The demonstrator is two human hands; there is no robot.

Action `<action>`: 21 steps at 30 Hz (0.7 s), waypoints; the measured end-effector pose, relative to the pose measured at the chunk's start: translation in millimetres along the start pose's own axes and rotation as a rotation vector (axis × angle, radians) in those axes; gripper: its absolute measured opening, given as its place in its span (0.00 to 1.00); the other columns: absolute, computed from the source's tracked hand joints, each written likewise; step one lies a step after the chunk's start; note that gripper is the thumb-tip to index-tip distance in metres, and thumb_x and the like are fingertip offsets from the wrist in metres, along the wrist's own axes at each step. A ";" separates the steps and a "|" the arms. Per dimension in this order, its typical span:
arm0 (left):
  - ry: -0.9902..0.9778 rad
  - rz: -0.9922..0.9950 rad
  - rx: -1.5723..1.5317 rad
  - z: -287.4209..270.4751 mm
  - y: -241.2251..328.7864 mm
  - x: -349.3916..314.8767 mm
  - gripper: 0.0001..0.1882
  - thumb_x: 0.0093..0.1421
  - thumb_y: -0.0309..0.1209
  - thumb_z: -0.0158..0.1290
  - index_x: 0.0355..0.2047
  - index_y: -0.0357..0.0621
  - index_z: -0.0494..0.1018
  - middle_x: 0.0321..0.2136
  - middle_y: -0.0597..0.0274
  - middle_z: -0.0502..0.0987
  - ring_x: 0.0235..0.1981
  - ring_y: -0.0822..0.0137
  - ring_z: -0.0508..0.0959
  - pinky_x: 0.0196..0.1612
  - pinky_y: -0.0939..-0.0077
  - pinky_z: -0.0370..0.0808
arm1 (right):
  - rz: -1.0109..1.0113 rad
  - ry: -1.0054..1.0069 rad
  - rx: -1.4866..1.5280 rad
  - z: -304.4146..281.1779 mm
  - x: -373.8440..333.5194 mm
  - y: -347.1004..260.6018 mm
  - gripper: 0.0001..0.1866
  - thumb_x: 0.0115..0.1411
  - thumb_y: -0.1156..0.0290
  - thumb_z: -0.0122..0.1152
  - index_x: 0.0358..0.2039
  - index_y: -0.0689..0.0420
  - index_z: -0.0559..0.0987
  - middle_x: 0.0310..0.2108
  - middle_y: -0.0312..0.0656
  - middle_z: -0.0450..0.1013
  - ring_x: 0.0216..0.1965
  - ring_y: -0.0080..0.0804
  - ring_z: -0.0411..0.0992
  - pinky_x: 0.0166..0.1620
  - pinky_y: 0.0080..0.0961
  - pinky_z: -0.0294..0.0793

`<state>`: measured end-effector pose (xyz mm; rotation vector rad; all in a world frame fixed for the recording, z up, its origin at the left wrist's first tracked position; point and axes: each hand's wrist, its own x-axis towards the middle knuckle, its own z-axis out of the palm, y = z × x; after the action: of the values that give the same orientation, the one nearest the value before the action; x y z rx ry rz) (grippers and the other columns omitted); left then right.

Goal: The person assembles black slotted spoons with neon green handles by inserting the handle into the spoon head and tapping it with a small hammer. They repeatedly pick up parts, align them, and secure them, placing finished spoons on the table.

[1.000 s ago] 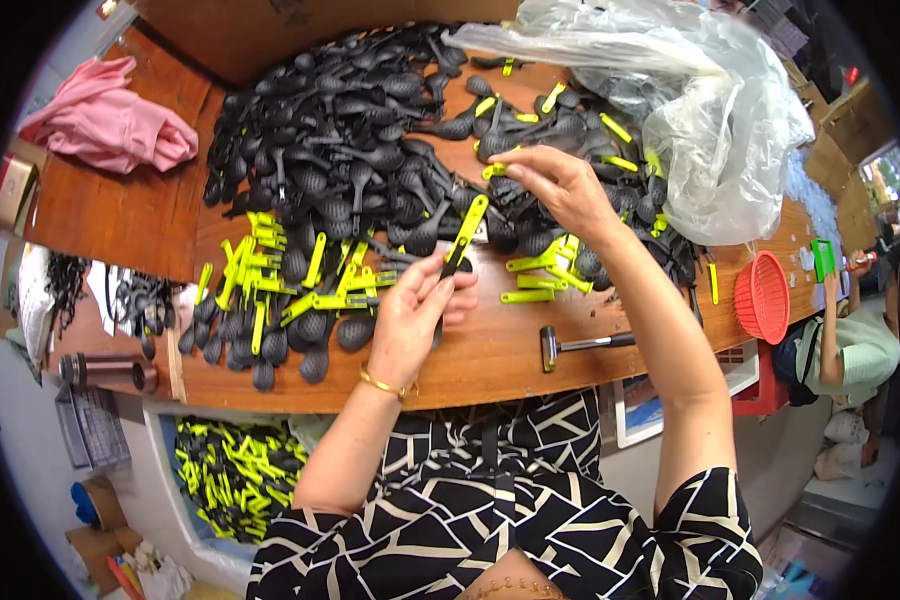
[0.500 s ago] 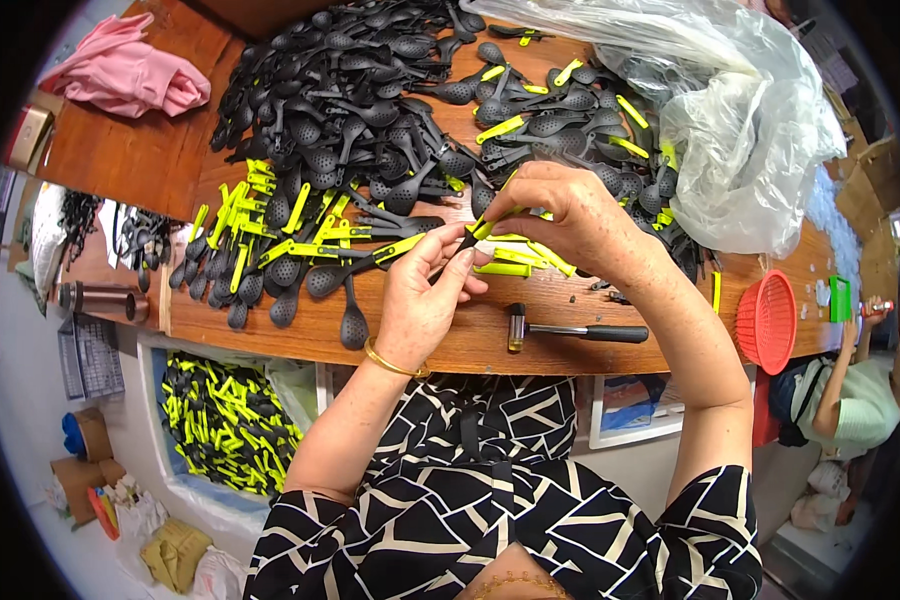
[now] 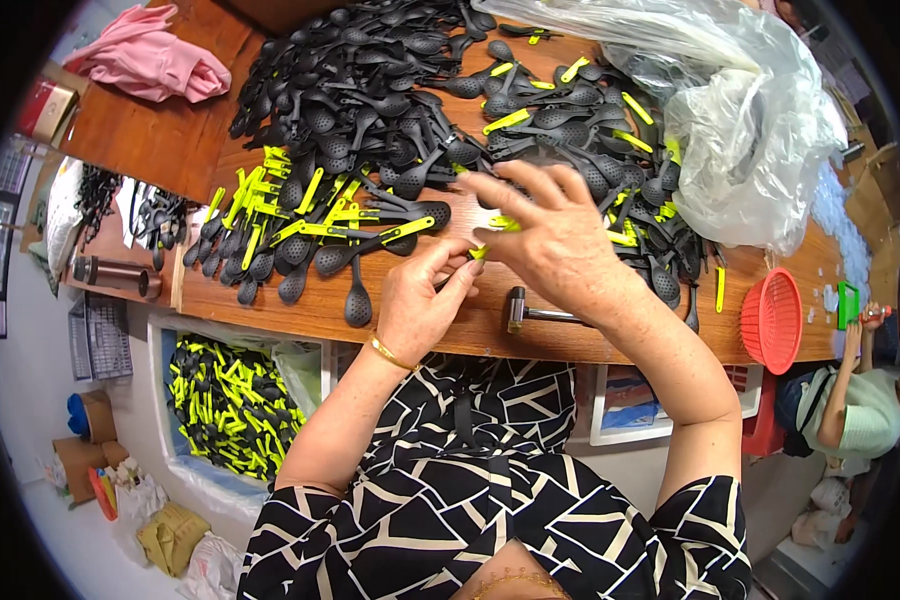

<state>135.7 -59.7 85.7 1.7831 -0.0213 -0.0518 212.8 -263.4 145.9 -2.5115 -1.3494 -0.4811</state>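
Observation:
My left hand (image 3: 422,300), with a gold bangle on the wrist, is closed in a pinch on a black and yellow-green spoon handle (image 3: 477,253). Most of that piece is hidden by my fingers. Just right of it, my right hand (image 3: 560,235) hovers with its fingers spread, and I see nothing gripped in it. A hammer (image 3: 516,310) lies on the table below my hands, its grip covered by my right forearm. Left of my hands is a heap of yellow-green handles (image 3: 260,195) among black perforated spoons (image 3: 358,300).
A big pile of black spoons (image 3: 345,85) covers the back of the table (image 3: 430,335). Clear plastic bags (image 3: 735,140) lie at the back right, a red basket (image 3: 771,318) at the right edge. Below left stands a bin of finished-looking handles (image 3: 232,405). Another person (image 3: 855,400) works at far right.
My right hand has come away from the handle and opened its fingers. My left hand still pinches the piece, slightly lower. The whole view has shifted a little.

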 end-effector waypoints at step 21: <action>-0.200 0.356 0.688 -52.5 -20.7 -18.2 0.07 0.66 0.34 0.61 0.37 0.45 0.76 0.24 0.53 0.80 0.25 0.49 0.82 0.28 0.55 0.76 | 0.220 -0.222 0.493 51.4 -26.4 -26.9 0.08 0.64 0.67 0.67 0.39 0.58 0.84 0.35 0.49 0.81 0.42 0.52 0.78 0.49 0.44 0.75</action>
<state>119.7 -3.3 76.9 2.4252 -0.5572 0.0400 185.3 -249.9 90.0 -2.2956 -1.0742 0.1653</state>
